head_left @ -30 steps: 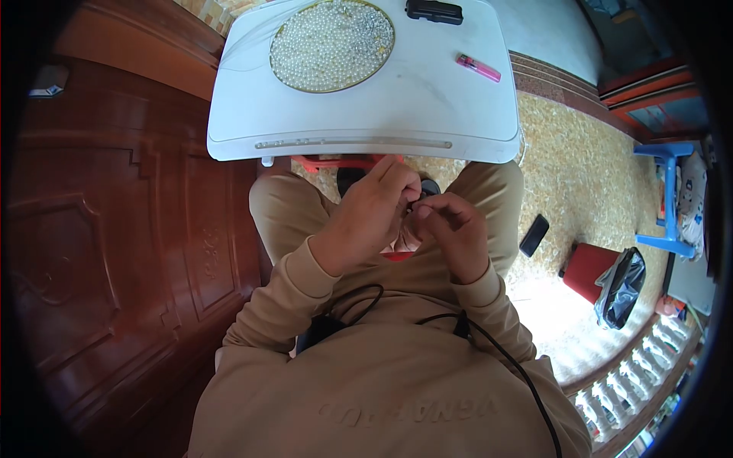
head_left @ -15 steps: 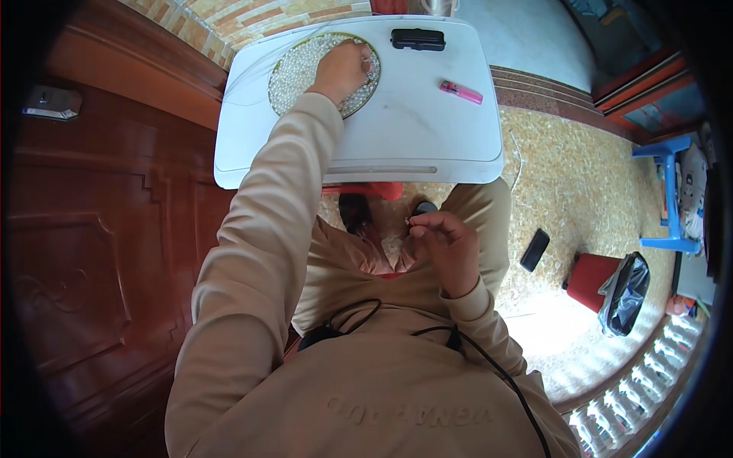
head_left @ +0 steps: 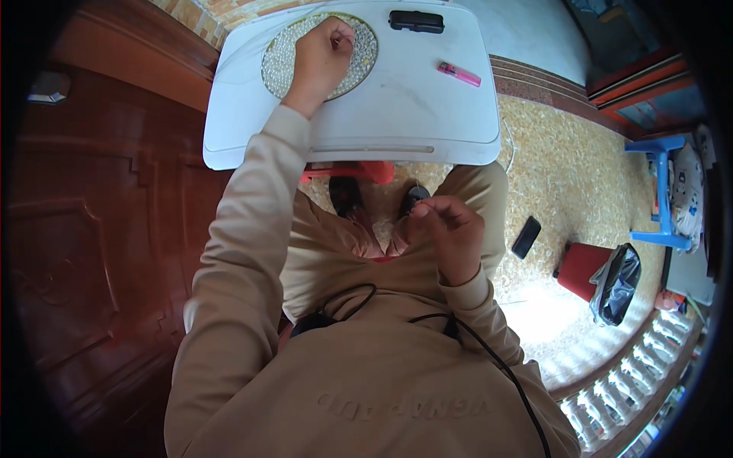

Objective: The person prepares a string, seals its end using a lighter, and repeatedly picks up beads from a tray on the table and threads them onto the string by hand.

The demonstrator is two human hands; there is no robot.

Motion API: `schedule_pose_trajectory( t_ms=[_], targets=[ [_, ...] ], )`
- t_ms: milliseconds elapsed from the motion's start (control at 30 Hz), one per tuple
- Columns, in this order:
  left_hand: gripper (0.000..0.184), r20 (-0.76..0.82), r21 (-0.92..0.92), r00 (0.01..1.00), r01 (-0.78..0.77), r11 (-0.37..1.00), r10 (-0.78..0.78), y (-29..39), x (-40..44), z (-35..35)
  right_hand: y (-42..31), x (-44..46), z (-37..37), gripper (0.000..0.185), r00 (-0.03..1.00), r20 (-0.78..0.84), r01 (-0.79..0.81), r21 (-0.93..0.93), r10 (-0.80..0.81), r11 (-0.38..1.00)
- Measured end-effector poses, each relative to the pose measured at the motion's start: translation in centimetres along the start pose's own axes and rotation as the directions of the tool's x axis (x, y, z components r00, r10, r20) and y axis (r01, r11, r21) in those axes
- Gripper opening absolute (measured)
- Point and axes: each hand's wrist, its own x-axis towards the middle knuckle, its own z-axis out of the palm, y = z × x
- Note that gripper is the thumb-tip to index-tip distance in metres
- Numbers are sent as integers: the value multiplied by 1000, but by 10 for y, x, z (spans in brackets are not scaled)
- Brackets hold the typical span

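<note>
A round plate (head_left: 278,84) with a greenish-gold rim, full of pearly white beads (head_left: 286,57), sits at the far left of the white table. Over the beads, my left hand (head_left: 321,65) has its fingers curled and closed together. Whatever lies between those fingertips is hidden. Close above my lap, my right hand (head_left: 456,238) pinches with thumb and forefinger. Something tiny may be at its tips, too small to name.
On the white table (head_left: 412,114) lie a black case (head_left: 416,21) and a pink lighter-like object (head_left: 460,74). A phone (head_left: 527,237) is on the floor, near a red bin (head_left: 582,269) with a black liner. A blue stool (head_left: 663,191) stands at the right; a wooden door (head_left: 114,229) borders the left.
My left hand has lifted slightly and shifted left over the beads. My right hand keeps its pinch near my lap. The whole view has tilted a little, so the table sits higher.
</note>
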Motion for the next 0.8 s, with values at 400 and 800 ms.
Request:
schedule_pose_trajectory(
  t_ms=[400,800],
  targets=[
    [21,237,-613,847,510,604,-475,108,-190,-16,-11,-2,8,13,996,83,-18,50,14,999],
    [12,228,-808,902,385,447,-366,131,-202,-21,-17,-5,13,10,991,97,98,-21,-96,995]
  ],
)
